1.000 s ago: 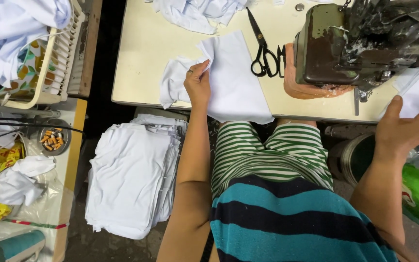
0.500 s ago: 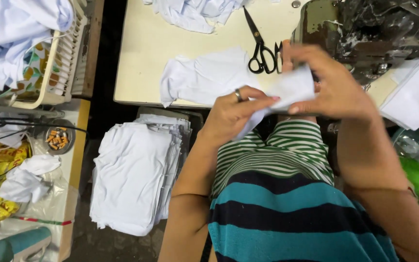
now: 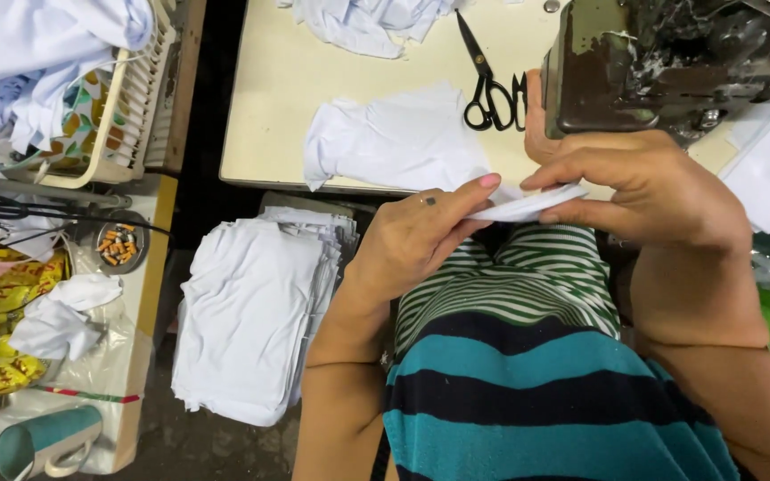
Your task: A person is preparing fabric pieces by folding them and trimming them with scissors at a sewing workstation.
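two hands meet over the near edge of the cream worktop [image 3: 269, 107], both pinching one small white fabric piece [image 3: 528, 207]. the piece is thin, plain and white, seen almost edge-on as a flat folded strip, and it hangs just above the person's striped lap, near the rusty sewing machine [image 3: 670, 62]. the left hand [image 3: 412, 240] has its fingers [image 3: 470, 191] closed on the strip's left end, a ring on one finger. the right hand [image 3: 643, 191] grips the right end, its fingers [image 3: 563, 178] curled over the top of the cloth.

just behind the hands a larger white cloth [image 3: 394, 142] lies spread on the worktop, and black scissors [image 3: 487, 85] rest to its right, beside the machine. more white fabric is heaped at the far edge. a stack of white cut pieces [image 3: 251, 312] sits low on the left, below the worktop. further left stand a pale slatted basket [image 3: 135, 98] of cloth, a small round tin [image 3: 119, 245] with little orange and white bits inside, a crumpled yellow patterned wrapper [image 3: 2, 312], and a teal mug [image 3: 42, 441] lying near the bottom corner.
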